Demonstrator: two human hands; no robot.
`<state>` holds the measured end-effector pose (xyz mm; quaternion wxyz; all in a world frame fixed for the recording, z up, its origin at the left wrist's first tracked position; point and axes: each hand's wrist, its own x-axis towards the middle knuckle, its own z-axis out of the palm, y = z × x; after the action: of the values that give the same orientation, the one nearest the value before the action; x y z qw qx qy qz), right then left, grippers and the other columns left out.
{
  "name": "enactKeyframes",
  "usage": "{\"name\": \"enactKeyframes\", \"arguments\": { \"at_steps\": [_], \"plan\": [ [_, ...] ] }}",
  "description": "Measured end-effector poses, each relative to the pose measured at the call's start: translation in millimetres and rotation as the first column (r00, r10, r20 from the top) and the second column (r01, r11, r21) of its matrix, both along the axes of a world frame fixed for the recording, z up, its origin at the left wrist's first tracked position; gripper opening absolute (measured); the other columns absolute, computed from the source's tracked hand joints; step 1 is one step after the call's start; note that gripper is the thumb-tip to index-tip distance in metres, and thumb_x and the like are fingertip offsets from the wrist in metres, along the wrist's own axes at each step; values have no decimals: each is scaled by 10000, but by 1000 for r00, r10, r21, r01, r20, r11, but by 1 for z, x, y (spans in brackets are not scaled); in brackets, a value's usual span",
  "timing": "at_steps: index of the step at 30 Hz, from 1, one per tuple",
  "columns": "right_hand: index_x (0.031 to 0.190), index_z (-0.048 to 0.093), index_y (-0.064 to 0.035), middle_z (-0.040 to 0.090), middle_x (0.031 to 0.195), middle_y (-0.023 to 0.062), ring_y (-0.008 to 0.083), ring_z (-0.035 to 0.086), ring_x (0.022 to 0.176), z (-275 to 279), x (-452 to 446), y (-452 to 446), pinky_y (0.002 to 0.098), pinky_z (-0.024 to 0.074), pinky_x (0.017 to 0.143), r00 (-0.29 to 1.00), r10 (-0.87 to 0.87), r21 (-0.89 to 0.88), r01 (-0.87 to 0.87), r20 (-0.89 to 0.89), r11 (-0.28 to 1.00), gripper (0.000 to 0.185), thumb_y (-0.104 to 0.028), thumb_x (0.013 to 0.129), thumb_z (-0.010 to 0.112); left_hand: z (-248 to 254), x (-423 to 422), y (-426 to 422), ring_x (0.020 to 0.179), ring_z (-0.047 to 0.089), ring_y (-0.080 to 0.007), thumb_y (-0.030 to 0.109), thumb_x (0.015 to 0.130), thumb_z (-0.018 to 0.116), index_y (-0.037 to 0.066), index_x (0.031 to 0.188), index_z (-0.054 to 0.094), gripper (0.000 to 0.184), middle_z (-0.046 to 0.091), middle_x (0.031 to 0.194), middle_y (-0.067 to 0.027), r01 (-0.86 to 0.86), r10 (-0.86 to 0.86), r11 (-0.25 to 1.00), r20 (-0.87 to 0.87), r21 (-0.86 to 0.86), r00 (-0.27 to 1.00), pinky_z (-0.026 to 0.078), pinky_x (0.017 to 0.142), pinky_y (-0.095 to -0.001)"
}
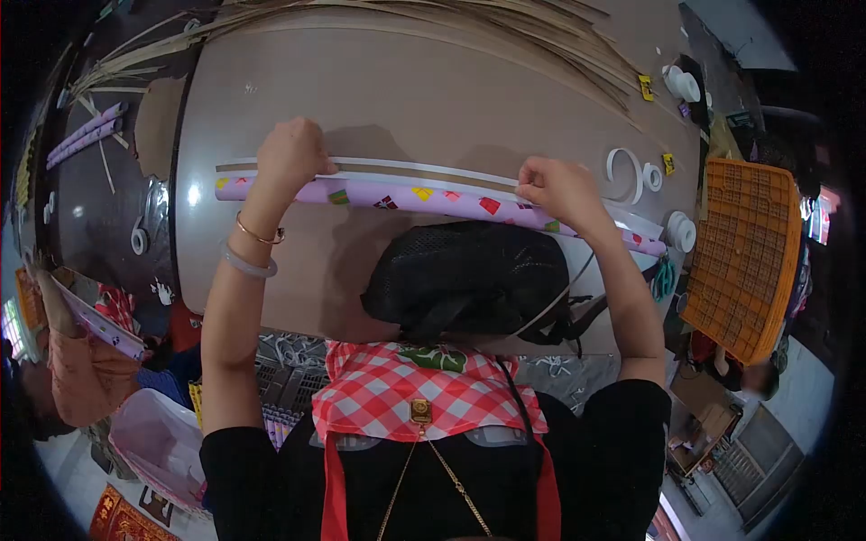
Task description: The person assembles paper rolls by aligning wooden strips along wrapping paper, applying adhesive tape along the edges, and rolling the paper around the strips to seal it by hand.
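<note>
A lilac wrapping paper roll printed with colourful gifts lies across the table in front of me. Its white edge lies unrolled on the far side, with a thin brown strip running along it. My left hand is closed at the paper's edge near the left end, fingers pinched together. Toward the right, my right hand pinches the same edge with thumb and forefinger. A black mesh bag sits between my forearms, just on the near side of the roll.
Long thin strips spread over the table's far side. White tape rolls lie at right, with teal-handled scissors nearby. An orange crate stands beyond the right edge. Another person works at left near a pink bin.
</note>
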<state>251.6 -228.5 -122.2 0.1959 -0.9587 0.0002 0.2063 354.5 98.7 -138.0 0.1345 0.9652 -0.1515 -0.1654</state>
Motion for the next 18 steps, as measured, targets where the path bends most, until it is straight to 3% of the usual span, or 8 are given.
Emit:
{"name": "enactKeyframes", "arguments": {
  "at_steps": [4, 6, 12, 18],
  "plan": [
    [783, 606, -100, 622, 716, 67, 241, 610, 707, 0, 4, -1, 368, 450, 644, 997, 4, -24, -6, -73, 1000, 164, -235, 711, 665, 0, 2, 0, 604, 607, -288, 177, 536, 783, 52, 644, 634, 222, 612, 623, -113, -3, 3, 1000, -10, 2, 1000, 473, 564, -373],
    [775, 606, -114, 609, 779, 67, 252, 593, 789, -2, -1, 1, 378, 431, 686, 995, 41, -127, -30, 90, 991, 162, -241, 697, 669, -3, 1, 0, 618, 608, -291, 168, 536, 778, 54, 643, 628, 216, 612, 634, -115, -13, 13, 1000, 3, 27, 1000, 477, 569, -379],
    [760, 604, -141, 581, 782, 52, 241, 552, 892, 1, 5, 18, 396, 377, 751, 994, 86, -160, -75, 62, 984, 131, -240, 696, 660, -12, 5, -2, 669, 616, -314, 181, 521, 780, 68, 639, 634, 219, 621, 670, -129, -34, 28, 992, 54, 121, 998, 492, 598, -388],
    [769, 615, -133, 583, 809, 55, 255, 556, 884, 2, 45, 93, 410, 387, 745, 944, 247, 23, -258, 217, 966, 151, -237, 681, 681, -16, 12, -1, 695, 622, -328, 190, 521, 780, 66, 646, 647, 221, 633, 709, -146, 25, -30, 990, 32, 142, 999, 507, 625, -405]
  ]
}}
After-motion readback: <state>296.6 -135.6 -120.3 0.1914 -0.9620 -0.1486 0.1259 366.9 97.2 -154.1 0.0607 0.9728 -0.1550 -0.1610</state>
